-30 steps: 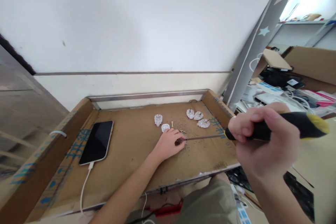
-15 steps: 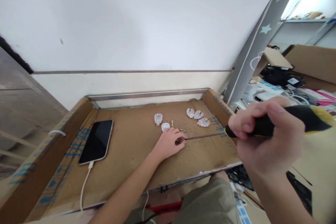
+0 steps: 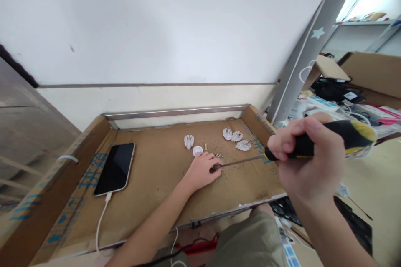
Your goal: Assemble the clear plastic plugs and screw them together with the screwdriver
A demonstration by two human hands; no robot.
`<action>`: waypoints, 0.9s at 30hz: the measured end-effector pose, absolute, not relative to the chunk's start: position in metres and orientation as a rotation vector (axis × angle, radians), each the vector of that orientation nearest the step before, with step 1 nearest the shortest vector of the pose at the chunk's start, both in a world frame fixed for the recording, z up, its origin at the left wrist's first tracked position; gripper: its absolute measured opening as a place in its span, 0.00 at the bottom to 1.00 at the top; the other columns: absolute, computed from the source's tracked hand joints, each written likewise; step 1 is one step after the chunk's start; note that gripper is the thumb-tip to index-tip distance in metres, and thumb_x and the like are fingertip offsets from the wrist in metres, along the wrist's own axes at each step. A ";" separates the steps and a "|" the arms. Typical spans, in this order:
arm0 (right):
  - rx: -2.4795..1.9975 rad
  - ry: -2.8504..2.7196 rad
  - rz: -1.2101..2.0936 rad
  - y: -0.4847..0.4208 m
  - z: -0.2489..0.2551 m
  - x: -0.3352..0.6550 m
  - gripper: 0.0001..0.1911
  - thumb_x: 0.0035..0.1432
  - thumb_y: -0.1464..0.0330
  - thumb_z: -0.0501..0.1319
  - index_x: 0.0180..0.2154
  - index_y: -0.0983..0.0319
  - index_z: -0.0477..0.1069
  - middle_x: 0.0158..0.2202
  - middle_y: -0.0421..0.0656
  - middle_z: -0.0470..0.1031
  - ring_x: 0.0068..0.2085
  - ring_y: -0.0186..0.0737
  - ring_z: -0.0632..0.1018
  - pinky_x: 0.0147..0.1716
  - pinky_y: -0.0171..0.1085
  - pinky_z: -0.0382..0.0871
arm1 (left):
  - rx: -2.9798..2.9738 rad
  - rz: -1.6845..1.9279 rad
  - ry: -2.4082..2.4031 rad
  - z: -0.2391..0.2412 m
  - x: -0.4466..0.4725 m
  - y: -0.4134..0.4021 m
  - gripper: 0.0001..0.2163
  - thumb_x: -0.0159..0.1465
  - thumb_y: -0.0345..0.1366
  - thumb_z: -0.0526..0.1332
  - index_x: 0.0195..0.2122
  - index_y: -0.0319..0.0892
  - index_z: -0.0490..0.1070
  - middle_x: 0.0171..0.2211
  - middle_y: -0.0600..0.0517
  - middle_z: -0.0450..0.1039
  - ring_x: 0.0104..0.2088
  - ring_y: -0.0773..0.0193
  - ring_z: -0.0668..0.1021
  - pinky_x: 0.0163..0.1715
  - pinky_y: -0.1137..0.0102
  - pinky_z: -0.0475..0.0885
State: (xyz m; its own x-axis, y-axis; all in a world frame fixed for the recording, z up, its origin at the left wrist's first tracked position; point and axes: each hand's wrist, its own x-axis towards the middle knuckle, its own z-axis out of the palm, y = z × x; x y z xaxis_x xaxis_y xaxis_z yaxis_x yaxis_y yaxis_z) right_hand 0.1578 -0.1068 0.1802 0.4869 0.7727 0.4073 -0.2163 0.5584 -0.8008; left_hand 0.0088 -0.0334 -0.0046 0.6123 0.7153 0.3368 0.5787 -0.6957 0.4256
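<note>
My right hand (image 3: 308, 156) is wrapped round the black-and-yellow handle of a screwdriver (image 3: 332, 137). Its long shaft points left, and the tip meets a small dark metal piece (image 3: 214, 168) pinched in the fingers of my left hand (image 3: 203, 169). The fingers hide most of that piece, so its kind cannot be made out. Just beyond them lies a white round plastic part (image 3: 197, 151), with a small tan piece (image 3: 206, 147) and a small metal part (image 3: 218, 155) beside it. A clear plug part with pins (image 3: 189, 141) sits farther back.
Several more plug parts (image 3: 237, 136) lie at the back right of the cardboard tray (image 3: 150, 167). A phone (image 3: 115, 169) with a white cable lies at the left. Raised cardboard walls edge the tray, and a white wall (image 3: 163, 29) stands behind. Boxes and clutter (image 3: 338, 91) fill the right.
My right hand and the screwdriver handle have shifted slightly left and the handle's angle has changed a little. My left hand stays in place with the small metal piece.
</note>
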 end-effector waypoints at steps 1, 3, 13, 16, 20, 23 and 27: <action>-0.755 -0.854 0.682 -0.106 0.180 0.158 0.14 0.48 0.67 0.61 0.23 0.62 0.55 0.16 0.33 0.58 0.16 0.25 0.61 0.14 0.28 0.52 | 2.573 0.714 1.054 -0.005 0.009 -0.033 0.05 0.60 0.35 0.58 0.35 0.46 0.73 0.32 0.53 0.73 0.37 0.62 0.72 0.43 0.65 0.62; -0.753 -0.856 0.686 -0.106 0.181 0.158 0.14 0.48 0.67 0.61 0.23 0.62 0.55 0.16 0.33 0.58 0.16 0.25 0.61 0.14 0.28 0.52 | 2.578 0.713 1.054 -0.005 0.009 -0.033 0.05 0.60 0.35 0.58 0.35 0.45 0.73 0.32 0.53 0.73 0.38 0.62 0.72 0.43 0.65 0.63; -0.762 -0.903 0.662 -0.105 0.181 0.155 0.12 0.50 0.68 0.60 0.24 0.62 0.56 0.16 0.33 0.58 0.16 0.25 0.61 0.15 0.28 0.53 | 2.568 0.729 1.056 -0.003 0.009 -0.034 0.05 0.61 0.35 0.58 0.34 0.45 0.73 0.32 0.52 0.72 0.37 0.62 0.72 0.42 0.65 0.63; -0.765 -0.903 0.657 -0.106 0.182 0.154 0.12 0.51 0.67 0.60 0.24 0.62 0.56 0.15 0.33 0.58 0.16 0.26 0.61 0.15 0.29 0.53 | 2.567 0.724 1.060 -0.003 0.009 -0.034 0.05 0.61 0.35 0.58 0.34 0.45 0.72 0.32 0.52 0.72 0.37 0.61 0.72 0.41 0.65 0.63; -0.761 -0.890 0.648 -0.107 0.184 0.155 0.12 0.50 0.67 0.60 0.23 0.62 0.56 0.14 0.33 0.57 0.16 0.26 0.60 0.15 0.29 0.52 | 2.566 0.713 1.060 -0.003 0.009 -0.034 0.05 0.61 0.35 0.58 0.34 0.44 0.72 0.32 0.53 0.72 0.37 0.61 0.72 0.42 0.65 0.63; -0.757 -0.900 0.659 -0.107 0.183 0.155 0.13 0.50 0.67 0.61 0.23 0.62 0.56 0.15 0.33 0.58 0.16 0.26 0.61 0.14 0.29 0.52 | 2.562 0.715 1.055 -0.003 0.009 -0.034 0.05 0.61 0.35 0.58 0.34 0.45 0.73 0.33 0.53 0.73 0.38 0.61 0.72 0.42 0.65 0.63; -0.760 -0.910 0.672 -0.105 0.181 0.154 0.13 0.51 0.66 0.61 0.23 0.62 0.57 0.15 0.34 0.59 0.16 0.25 0.61 0.14 0.29 0.53 | 2.554 0.720 1.052 -0.004 0.009 -0.034 0.05 0.61 0.35 0.58 0.35 0.45 0.73 0.33 0.53 0.73 0.38 0.61 0.72 0.43 0.65 0.63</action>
